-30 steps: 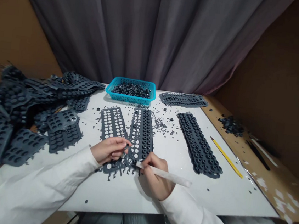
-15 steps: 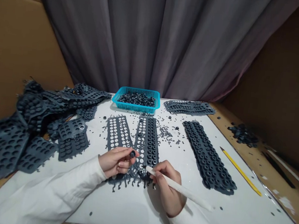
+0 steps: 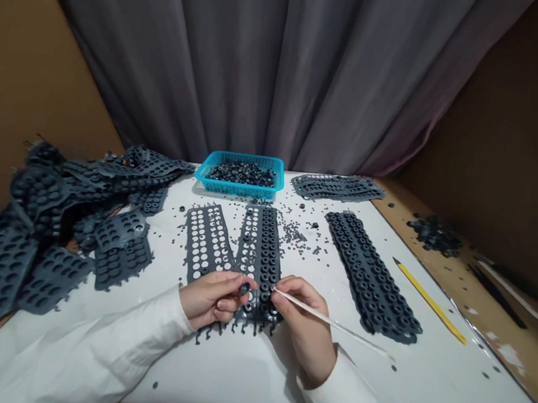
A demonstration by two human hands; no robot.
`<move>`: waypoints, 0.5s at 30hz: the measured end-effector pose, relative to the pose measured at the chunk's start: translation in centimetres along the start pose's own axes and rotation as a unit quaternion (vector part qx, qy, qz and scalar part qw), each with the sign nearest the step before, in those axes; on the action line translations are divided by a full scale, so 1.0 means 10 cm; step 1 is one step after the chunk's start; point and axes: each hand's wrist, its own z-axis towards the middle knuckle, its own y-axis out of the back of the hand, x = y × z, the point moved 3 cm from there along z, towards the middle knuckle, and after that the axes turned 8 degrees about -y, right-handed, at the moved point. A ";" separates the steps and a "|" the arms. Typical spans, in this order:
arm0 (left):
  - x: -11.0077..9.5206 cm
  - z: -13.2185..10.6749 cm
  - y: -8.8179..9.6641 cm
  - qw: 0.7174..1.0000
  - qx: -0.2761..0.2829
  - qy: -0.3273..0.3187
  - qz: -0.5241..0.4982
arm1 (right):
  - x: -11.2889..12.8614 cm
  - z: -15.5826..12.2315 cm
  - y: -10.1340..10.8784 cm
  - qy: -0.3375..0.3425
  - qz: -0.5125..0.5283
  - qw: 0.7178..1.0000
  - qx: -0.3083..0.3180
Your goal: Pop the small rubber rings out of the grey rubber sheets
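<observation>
Between the thumb and fingertips of my left hand [image 3: 215,295] is a small black rubber cap [image 3: 245,287], held just above the perforated strips. My right hand [image 3: 301,323] grips a slim white stick-like tool [image 3: 333,322], its tip close to the lower right of the middle strip. That dark grey rubber strip [image 3: 271,246] has open white-showing holes on its left side and raised round caps on its right. To its left, partly under my left hand, lies another strip [image 3: 207,240] with rows of punched holes. Ragged tabs stick out along their near edges.
Behind stands a blue basket [image 3: 238,190] of small black caps. A heap of moulded rubber sheets [image 3: 64,205] covers the left. Stacked strips [image 3: 371,273], a yellow pencil-like tool [image 3: 431,302] and a pile of black pieces [image 3: 433,235] are rightward. Tiny dark discs [image 3: 297,233] are scattered mid-table.
The white tool has turned in my right hand and now shows its narrow side. My left hand with the cap has shifted slightly right and down. The whole view has moved a little.
</observation>
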 end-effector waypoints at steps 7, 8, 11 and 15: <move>0.11 0.01 -0.14 0.999 -0.034 -0.018 0.015 | 0.04 -0.03 -0.07 -0.028 0.029 0.993 0.110; 0.11 0.00 -0.16 0.999 -0.039 -0.023 0.017 | 0.03 -0.04 -0.08 -0.043 0.038 0.992 0.115; 0.10 0.00 -0.19 0.998 -0.053 -0.031 0.023 | 0.02 -0.06 -0.09 -0.055 0.049 0.991 0.110; 0.09 0.01 -0.19 0.997 -0.057 -0.041 0.020 | 0.02 -0.07 -0.09 -0.041 0.040 0.994 0.096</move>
